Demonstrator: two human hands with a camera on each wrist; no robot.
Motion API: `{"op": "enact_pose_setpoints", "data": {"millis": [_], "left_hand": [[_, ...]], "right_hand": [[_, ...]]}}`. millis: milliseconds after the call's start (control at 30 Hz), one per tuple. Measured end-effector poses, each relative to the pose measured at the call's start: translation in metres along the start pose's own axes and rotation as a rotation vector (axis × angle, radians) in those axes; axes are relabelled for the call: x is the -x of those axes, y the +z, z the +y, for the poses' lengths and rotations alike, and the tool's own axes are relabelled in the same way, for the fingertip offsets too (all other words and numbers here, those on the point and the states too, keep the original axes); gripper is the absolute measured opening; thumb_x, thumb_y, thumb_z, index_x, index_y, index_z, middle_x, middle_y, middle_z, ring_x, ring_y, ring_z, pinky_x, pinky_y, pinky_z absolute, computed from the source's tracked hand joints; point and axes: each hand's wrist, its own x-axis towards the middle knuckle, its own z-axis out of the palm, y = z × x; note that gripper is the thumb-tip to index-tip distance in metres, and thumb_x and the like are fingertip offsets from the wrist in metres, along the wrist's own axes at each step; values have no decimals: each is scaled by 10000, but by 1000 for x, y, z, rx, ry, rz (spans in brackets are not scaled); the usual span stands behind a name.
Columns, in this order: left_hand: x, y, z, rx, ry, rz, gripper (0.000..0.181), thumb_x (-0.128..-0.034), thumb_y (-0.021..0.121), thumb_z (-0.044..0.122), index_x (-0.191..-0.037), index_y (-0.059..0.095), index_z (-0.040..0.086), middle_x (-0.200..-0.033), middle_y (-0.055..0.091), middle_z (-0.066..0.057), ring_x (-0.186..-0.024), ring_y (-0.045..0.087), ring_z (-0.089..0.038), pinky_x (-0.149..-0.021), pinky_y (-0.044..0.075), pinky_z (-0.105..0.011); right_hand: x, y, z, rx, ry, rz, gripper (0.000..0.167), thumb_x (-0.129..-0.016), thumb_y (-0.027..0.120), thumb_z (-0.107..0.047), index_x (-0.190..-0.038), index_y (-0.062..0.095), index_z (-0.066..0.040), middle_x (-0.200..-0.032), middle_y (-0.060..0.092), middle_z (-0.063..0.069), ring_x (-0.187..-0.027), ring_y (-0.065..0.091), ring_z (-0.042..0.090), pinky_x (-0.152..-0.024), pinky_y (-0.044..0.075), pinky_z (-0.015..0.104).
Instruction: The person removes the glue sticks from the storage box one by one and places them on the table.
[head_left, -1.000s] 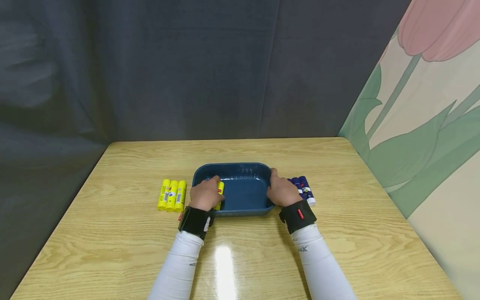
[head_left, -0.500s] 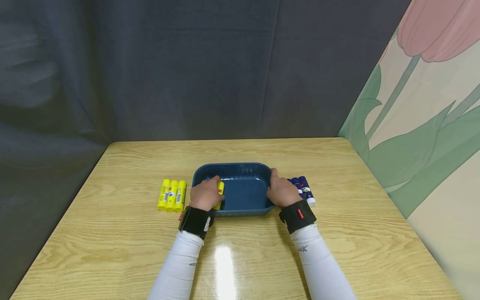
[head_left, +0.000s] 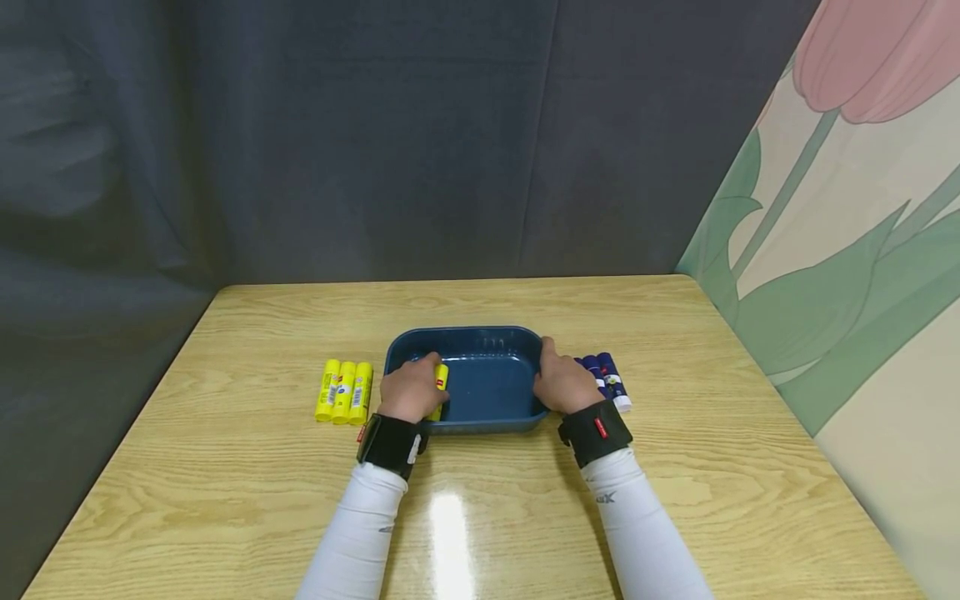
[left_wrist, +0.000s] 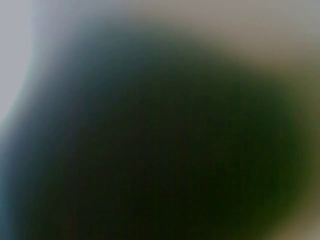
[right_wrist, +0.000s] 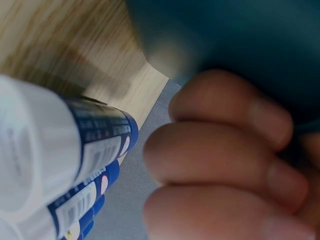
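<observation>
A dark blue tray [head_left: 491, 387] sits mid-table. My left hand [head_left: 408, 390] reaches over its left end, thumb and index finger about a yellow glue stick [head_left: 442, 379] inside the tray; the other left fingers are hidden. At the right end, my right hand [head_left: 566, 382] grips the rim; in the right wrist view its curled fingers [right_wrist: 225, 155] lie against the tray's outer wall [right_wrist: 240, 35]. The left wrist view is a dark blur.
Three yellow glue sticks [head_left: 344, 392] lie side by side left of the tray. Several blue glue sticks with white ends [head_left: 613, 382] lie close beside my right hand. A dark curtain [head_left: 375, 150] hangs behind the wooden table [head_left: 225, 483].
</observation>
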Motion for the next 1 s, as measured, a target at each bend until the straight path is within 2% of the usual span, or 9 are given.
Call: {"op": "enact_pose_setpoints", "data": {"millis": [267,1000], "left_hand": [[0,0,-1,2,10,12,596,-877,774,298,-1404,546,140,-1146,697,-126,-915,647,-284,-824,513,-492],[0,0,-1,4,8,-1,604,-875,776,294,-1410,542,142,-1127,695,-131,-862,631,-269,-782,514,-462]], "right_hand": [[1,-1,-1,11,-2,4,644,-997,512,-156,-1542,198,-24,-808,616,154,-598,594,246,-489,414,316],[0,1,1,12,2,8,636,-996,513,-162,-1539,208,-27,-821,616,153,-608,593,247,-496,415,321]]}}
